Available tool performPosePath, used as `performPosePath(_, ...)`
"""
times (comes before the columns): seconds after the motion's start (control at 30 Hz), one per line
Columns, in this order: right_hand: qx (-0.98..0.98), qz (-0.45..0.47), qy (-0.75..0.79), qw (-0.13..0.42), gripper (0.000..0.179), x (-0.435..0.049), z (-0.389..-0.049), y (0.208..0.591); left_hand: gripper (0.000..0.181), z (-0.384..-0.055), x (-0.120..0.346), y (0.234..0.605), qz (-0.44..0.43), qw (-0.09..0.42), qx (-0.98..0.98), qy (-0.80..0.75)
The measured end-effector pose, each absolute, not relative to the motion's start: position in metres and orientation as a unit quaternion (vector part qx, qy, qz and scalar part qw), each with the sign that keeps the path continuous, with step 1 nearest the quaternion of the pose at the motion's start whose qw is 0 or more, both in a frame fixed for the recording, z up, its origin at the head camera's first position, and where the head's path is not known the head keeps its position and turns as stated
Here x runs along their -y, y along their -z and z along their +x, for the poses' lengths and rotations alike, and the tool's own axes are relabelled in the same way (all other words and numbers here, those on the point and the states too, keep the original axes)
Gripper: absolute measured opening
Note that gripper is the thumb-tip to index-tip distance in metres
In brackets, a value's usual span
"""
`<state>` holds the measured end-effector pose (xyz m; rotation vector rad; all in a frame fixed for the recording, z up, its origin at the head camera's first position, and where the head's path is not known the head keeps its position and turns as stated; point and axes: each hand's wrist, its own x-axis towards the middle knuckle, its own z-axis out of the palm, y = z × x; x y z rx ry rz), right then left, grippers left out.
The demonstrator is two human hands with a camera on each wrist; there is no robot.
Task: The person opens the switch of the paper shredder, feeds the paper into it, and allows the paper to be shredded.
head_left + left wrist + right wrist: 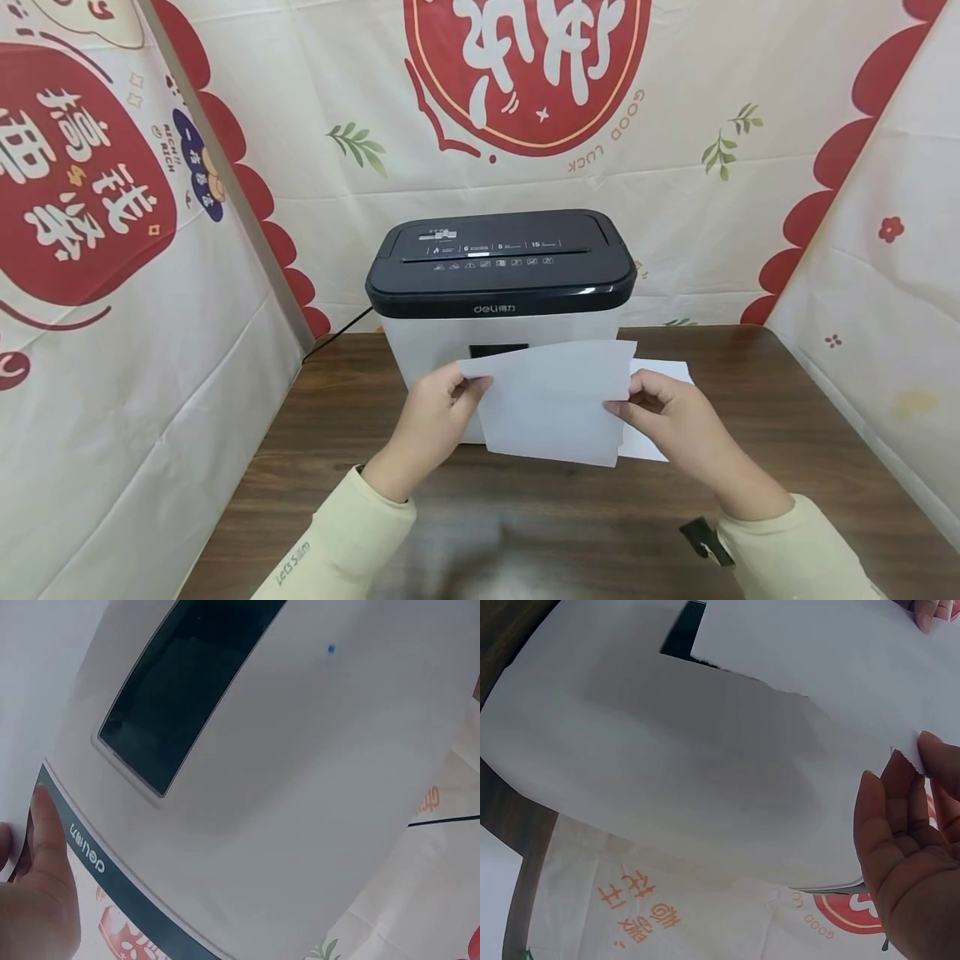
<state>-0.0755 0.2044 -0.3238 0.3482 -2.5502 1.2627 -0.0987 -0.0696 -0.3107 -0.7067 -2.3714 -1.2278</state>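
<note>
A white sheet of paper (555, 408) with uneven edges is held up in front of a paper shredder (498, 287). My left hand (431, 421) pinches its upper left corner between thumb and fingers. At the right edge, my right hand (690, 433) pinches the sheet. The right wrist view shows the paper's ragged edge (769, 684) and the right hand (911, 847) gripping its corner. In the left wrist view the left hand (49, 892) appears beside the shredder's white body (285, 787); what it grips is mostly hidden there.
Another white sheet (651, 446) lies on the brown wooden table (525, 517), partly behind the held paper. A black cord (341, 332) runs left from the shredder. Printed cloth (300, 125) hangs behind and at both sides. A dark strap (705, 540) shows by the right sleeve.
</note>
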Motion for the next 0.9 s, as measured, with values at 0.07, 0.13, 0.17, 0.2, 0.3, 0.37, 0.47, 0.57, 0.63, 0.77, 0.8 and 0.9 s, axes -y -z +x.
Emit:
performPosePath(0.07,0.881,0.126,-0.433,0.141,0.014,-0.205,-0.076,0.322,0.008,-0.099,0.070,0.307,-0.251,0.185,0.844,0.436)
performPosePath(0.13,0.881,0.131,-0.432,0.144,0.014,-0.205,-0.076,0.321,0.008,-0.099,0.070,0.303,-0.250,0.178,0.846,0.436)
performPosePath(0.17,0.881,0.133,-0.430,0.147,0.014,-0.205,-0.077,0.320,0.007,-0.099,0.070,0.302,-0.249,0.175,0.847,0.435)
performPosePath(0.2,0.881,0.135,-0.428,0.149,0.015,-0.205,-0.077,0.319,0.007,-0.099,0.071,0.300,-0.249,0.173,0.849,0.433)
performPosePath(0.3,0.881,0.137,-0.428,0.150,0.014,-0.204,-0.077,0.316,0.006,-0.100,0.071,0.296,-0.249,0.173,0.851,0.429)
performPosePath(0.37,0.882,0.136,-0.426,0.149,0.013,-0.204,-0.077,0.313,0.006,-0.101,0.071,0.293,-0.250,0.176,0.851,0.427)
performPosePath(0.47,0.885,0.134,-0.421,0.146,0.012,-0.205,-0.079,0.308,0.005,-0.102,0.072,0.290,-0.252,0.185,0.849,0.426)
performPosePath(0.57,0.888,0.136,-0.415,0.147,0.013,-0.205,-0.081,0.303,0.005,-0.103,0.073,0.285,-0.253,0.193,0.847,0.425)
performPosePath(0.63,0.887,0.140,-0.413,0.149,0.013,-0.204,-0.082,0.299,0.005,-0.103,0.073,0.283,-0.254,0.196,0.846,0.425)
performPosePath(0.77,0.884,0.148,-0.416,0.152,0.009,-0.204,-0.084,0.292,0.005,-0.103,0.075,0.277,-0.259,0.202,0.845,0.423)
performPosePath(0.8,0.883,0.148,-0.417,0.154,0.009,-0.203,-0.085,0.291,0.005,-0.104,0.075,0.275,-0.260,0.203,0.844,0.422)
performPosePath(0.9,0.881,0.148,-0.420,0.159,0.007,-0.203,-0.088,0.286,0.005,-0.104,0.077,0.270,-0.265,0.214,0.841,0.421)
